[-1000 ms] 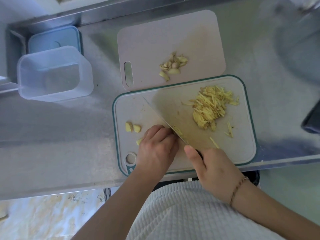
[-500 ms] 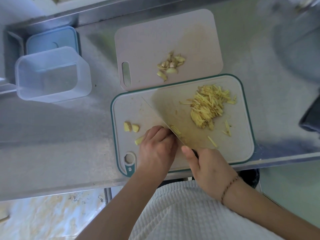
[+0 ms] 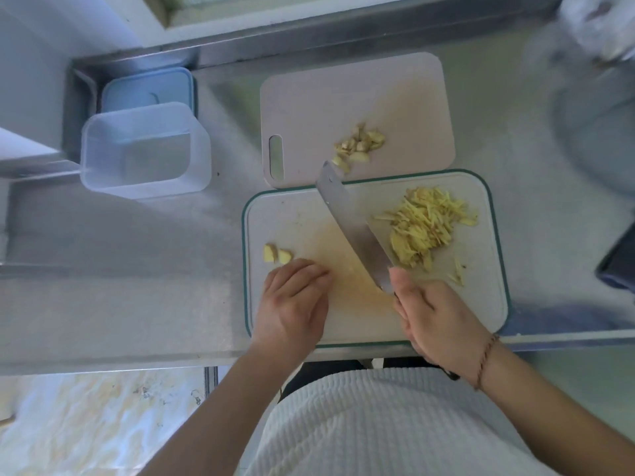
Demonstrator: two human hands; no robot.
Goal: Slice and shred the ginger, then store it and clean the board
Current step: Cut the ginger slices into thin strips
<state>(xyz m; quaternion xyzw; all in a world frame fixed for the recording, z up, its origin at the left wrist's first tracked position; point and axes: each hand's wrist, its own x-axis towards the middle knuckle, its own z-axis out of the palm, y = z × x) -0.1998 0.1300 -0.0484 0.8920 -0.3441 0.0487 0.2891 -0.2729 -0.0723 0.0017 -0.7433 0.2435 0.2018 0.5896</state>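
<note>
Nearest, left hand (image 3: 294, 297) rests curled on the green-rimmed cutting board (image 3: 488, 304); right hand (image 3: 434, 317) grips the cleaver (image 3: 354, 228), blade tilted. Shredded ginger (image 3: 426, 228) lies beyond, ginger chunks (image 3: 277, 253) left. Farther: ginger trimmings (image 3: 359, 147), clear container (image 3: 144, 149).

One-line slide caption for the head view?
Right hand holds cleaver beside shredded ginger on teal-rimmed board; left hand near two ginger chunks.
</note>
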